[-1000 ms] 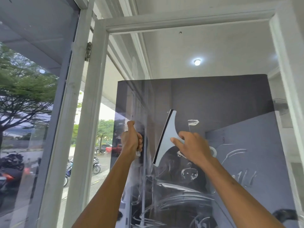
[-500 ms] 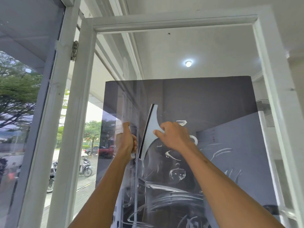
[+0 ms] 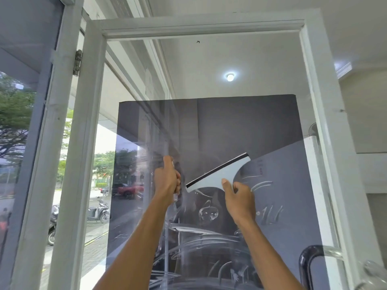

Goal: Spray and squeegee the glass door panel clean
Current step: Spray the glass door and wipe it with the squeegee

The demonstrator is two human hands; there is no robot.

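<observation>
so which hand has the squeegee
The right hand, pinching the white squeegee at its lower edge; the left hand grips a clear object instead.

Two hands are showing, one left hand (image 3: 167, 181) and one right hand (image 3: 238, 199), and they are holding one thing each: one spray bottle (image 3: 175, 197), mostly hidden in the left fist, and one squeegee (image 3: 222, 174). One glass door panel (image 3: 209, 65) is filling the view, with one hinge (image 3: 78, 62) and one black handle (image 3: 305, 260) showing at its edges, one dark sheet (image 3: 240, 122) hanging behind it and one ceiling light (image 3: 230, 77) glowing above. Outside, two scooters (image 3: 98, 212) (image 3: 52, 225) and one red pickup (image 3: 127, 190) are sitting parked.
</observation>
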